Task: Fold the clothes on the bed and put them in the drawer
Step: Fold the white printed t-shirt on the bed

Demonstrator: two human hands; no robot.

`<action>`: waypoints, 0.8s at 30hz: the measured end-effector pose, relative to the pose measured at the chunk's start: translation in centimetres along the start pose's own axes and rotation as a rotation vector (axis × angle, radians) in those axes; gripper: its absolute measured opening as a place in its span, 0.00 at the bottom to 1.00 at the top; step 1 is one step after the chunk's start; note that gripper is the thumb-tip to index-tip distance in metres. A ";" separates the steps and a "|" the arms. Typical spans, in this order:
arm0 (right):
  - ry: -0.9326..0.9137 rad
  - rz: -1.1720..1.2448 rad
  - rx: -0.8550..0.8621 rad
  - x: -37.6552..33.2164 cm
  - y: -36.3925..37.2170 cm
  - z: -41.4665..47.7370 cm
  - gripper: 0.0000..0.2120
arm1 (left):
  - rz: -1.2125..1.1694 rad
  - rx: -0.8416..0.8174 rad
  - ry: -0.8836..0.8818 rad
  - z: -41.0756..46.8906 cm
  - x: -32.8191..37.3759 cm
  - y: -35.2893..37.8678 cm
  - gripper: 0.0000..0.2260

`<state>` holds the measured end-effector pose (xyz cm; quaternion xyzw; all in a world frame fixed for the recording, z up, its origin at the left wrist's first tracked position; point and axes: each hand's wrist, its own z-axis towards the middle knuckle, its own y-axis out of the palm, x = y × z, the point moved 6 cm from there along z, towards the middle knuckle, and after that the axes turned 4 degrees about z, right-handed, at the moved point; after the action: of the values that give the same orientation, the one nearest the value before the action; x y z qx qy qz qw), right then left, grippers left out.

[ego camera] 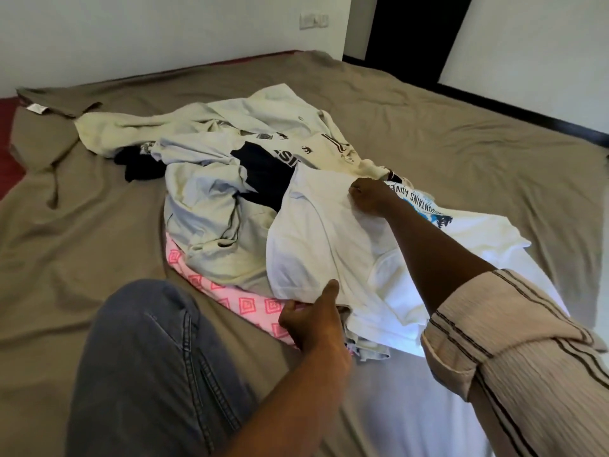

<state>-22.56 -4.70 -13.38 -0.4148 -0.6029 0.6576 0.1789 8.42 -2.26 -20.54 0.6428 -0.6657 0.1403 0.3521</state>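
She has picked one white shirt (316,239) off the top of the heap in the middle of the bed (461,127) and holds it by both ends. I'd say that is to lift it free of the rest for folding. Her right hand (365,196) is bunched into a fist on the shirt's far edge. Her left hand (309,319) pinches the near hem, thumb on top and fingers curled beneath. The shirt's long axis runs near to far, leaning a little right at the far end. Which end is the collar I cannot tell.

It lies over a pale blue garment (204,206) and a pink patterned cloth (244,301), with a printed T-shirt (425,206) just right of it. No drawer is in sight.
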 end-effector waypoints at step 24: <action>0.144 -0.002 0.142 2.5 -1.5 4.3 0.18 | 0.570 0.116 0.536 0.8 2.5 -2.1 0.29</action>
<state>-27.76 -5.32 -13.11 -0.4466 -0.5409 0.6669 0.2515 10.36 -4.97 -20.00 0.3916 -0.6928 0.4328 0.4236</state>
